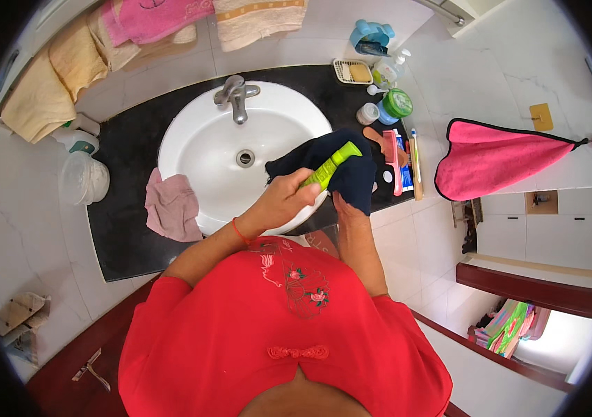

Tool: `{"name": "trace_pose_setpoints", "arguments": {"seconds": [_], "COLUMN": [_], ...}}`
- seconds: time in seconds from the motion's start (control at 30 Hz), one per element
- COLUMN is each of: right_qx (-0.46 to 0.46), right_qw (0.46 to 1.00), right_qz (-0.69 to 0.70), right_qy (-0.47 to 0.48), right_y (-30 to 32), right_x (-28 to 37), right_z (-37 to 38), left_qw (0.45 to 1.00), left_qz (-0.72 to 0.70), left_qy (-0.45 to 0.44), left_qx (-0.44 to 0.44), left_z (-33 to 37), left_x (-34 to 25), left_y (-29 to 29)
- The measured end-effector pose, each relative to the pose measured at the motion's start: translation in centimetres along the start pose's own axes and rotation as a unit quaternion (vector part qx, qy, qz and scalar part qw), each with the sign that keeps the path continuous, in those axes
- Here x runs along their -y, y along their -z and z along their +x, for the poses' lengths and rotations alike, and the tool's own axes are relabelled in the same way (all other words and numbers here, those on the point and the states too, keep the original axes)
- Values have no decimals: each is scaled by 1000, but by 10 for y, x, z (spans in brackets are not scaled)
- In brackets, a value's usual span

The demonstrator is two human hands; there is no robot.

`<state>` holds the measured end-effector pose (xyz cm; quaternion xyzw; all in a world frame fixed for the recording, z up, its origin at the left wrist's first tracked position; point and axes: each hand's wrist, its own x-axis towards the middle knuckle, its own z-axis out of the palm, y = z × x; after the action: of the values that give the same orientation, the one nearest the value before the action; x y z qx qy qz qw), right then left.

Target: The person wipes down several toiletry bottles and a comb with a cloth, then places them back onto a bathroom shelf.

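My left hand (286, 201) is closed around a slim lime-green bottle (334, 165), tilted up to the right over a dark navy cloth (351, 182). The cloth drapes over my right hand (345, 207) and holds its shape there; only the wrist side of that hand shows, and its fingers are hidden. One end of the cloth trails over the right side of the white oval sink (202, 153). Whether anything is coming out of the bottle cannot be made out.
A grey tap (238, 97) stands behind the basin. A pink washcloth (171, 207) hangs over its left rim. On the black counter (125, 229), to the right, are a pink comb (391, 156), a soap dish (343, 70), a green-lidded jar (398, 103) and a pump bottle (387, 69).
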<state>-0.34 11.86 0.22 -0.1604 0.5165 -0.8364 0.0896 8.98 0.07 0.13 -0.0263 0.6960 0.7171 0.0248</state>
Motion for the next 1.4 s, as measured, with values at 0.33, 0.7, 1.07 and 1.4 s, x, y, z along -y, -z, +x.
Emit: {"name": "trace_pose_setpoints", "arguments": {"seconds": [0.33,0.7,1.07,1.4], "right_qx": [43,59,127,127], "right_qw": [975,983,962,970], "right_qz": [197,-170,-233,-200], "right_qy": [-98,-19,-62,48], "right_y": [-13,16,-31,-23], "right_x": [16,-8,24,25], "right_z": [-3,2,-18,-21], "left_qw": [930,982,933,883], "left_qz": [-263,-134,238,317], "left_qy": [105,87,-220,-279], "left_qx": [234,99,-157,-206], "left_z": [-1,-7,3,3], "left_x": [16,-1,43,39], "left_y": [3,-11,-9,-2]}}
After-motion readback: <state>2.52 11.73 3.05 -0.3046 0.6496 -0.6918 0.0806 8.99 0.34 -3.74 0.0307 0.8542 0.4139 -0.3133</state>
